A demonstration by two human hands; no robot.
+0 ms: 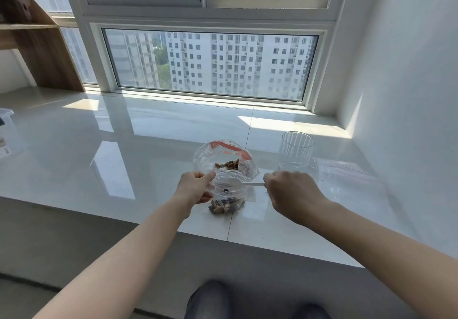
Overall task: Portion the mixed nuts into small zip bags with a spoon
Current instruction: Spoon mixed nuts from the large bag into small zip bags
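A small clear zip bag (229, 198) with mixed nuts at its bottom stands near the front edge of the white sill. My left hand (194, 187) pinches its open rim on the left side. My right hand (290, 194) grips the handle of a white plastic spoon (238, 184), whose bowl is inside the small bag's mouth. Just behind stands a larger clear bag with a red zip strip (224, 156), open, with mixed nuts (229, 164) inside.
A ribbed clear glass (296, 146) stands at the right, with a low clear dish (297, 167) in front of it. Flat spare zip bags (349, 177) lie further right. A clear plastic box (6, 130) sits at the far left. The wall closes the right side.
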